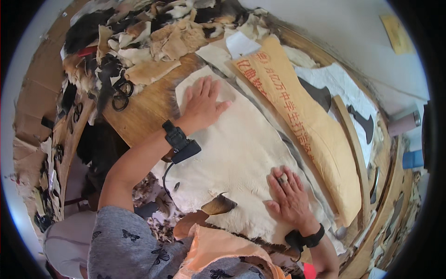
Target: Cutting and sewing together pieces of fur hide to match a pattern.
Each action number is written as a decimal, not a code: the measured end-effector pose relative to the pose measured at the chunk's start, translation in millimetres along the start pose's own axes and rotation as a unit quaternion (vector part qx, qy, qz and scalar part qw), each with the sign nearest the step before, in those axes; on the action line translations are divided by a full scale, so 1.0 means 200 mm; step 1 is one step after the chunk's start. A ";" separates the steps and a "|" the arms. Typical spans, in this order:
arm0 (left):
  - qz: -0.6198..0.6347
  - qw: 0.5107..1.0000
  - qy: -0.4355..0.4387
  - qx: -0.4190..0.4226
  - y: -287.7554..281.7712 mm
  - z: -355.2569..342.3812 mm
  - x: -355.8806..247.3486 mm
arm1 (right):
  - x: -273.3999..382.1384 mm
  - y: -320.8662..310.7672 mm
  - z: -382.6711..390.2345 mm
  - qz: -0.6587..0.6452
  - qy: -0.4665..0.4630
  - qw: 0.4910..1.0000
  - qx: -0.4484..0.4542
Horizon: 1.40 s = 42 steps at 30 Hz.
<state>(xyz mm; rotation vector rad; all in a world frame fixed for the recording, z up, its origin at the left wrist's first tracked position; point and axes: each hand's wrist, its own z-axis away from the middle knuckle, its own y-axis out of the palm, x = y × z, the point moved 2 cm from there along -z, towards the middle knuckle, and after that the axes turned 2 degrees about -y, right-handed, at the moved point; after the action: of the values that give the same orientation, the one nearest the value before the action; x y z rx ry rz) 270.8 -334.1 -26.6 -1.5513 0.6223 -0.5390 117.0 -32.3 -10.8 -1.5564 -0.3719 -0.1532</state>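
Note:
A large cream hide [232, 144], skin side up with fur showing along its edges, lies spread over the wooden table. My left hand [202, 102] rests flat on its far left part, fingers stretched and thumb out to the side. Closer to me and to the right, my right hand [289, 193] also presses flat on the hide, fingers spread. Something small, perhaps a ring, shows at one of its fingers. Near the hide's front edge, a flap [219, 204] is folded over and shows brown fur. Neither hand grips anything.
Fur scraps [172, 39] are heaped at the back left, with black-handled scissors [122, 95] beside them. A stuffed tan paper sack [302, 125] lies along the hide's right side. Beyond it are a dark curved blade [363, 123], a pink cylinder [404, 123] and a blue cup [412, 159].

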 end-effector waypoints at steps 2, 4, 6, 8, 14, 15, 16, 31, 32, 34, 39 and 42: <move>0.006 1.000 0.009 -0.026 0.02 0.00 0.01 | 0.00 0.00 0.00 0.004 -0.006 1.000 0.000; 0.012 0.998 0.028 -0.048 0.03 -0.04 0.02 | 0.02 0.00 0.01 0.009 0.006 1.000 0.001; 0.014 0.996 0.057 -0.073 0.03 -0.06 0.02 | 0.02 -0.01 -0.01 0.008 0.005 1.000 0.001; 0.021 0.995 0.061 -0.079 0.03 -0.08 0.03 | 0.01 -0.01 -0.01 0.003 0.009 1.000 0.003; 0.010 0.998 0.030 -0.061 0.03 -0.11 0.01 | 0.02 -0.07 -0.02 0.007 -0.009 1.000 -0.010; -0.003 0.998 0.010 -0.057 0.01 -0.10 0.04 | 0.03 -0.08 -0.04 -0.003 -0.015 1.000 -0.009; -0.006 0.999 0.003 -0.043 -0.01 -0.10 0.06 | 0.04 -0.07 -0.05 0.007 -0.028 0.999 -0.016; 0.001 0.963 0.233 0.135 -0.14 0.53 -0.47 | 0.08 -0.02 0.42 -0.022 0.017 0.999 -0.018; -0.013 0.966 0.225 0.124 -0.14 0.52 -0.47 | 0.07 -0.02 0.48 -0.020 0.034 0.999 -0.019; -0.016 0.965 0.227 0.130 -0.14 0.52 -0.47 | 0.06 -0.06 0.58 -0.046 0.081 0.990 -0.104; -0.016 0.940 0.310 0.140 -0.20 0.60 -0.68 | -0.05 -0.15 0.88 -0.028 0.265 0.936 -0.231; 0.053 0.910 0.366 0.186 -0.22 0.65 -0.92 | -0.14 -0.15 0.97 -0.078 0.319 0.898 -0.294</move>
<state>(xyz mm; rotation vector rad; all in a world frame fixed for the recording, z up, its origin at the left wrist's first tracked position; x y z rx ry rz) 225.2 -113.3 12.0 -0.9176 1.0902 -1.1048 54.3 155.7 3.0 -1.9509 0.0919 -0.9495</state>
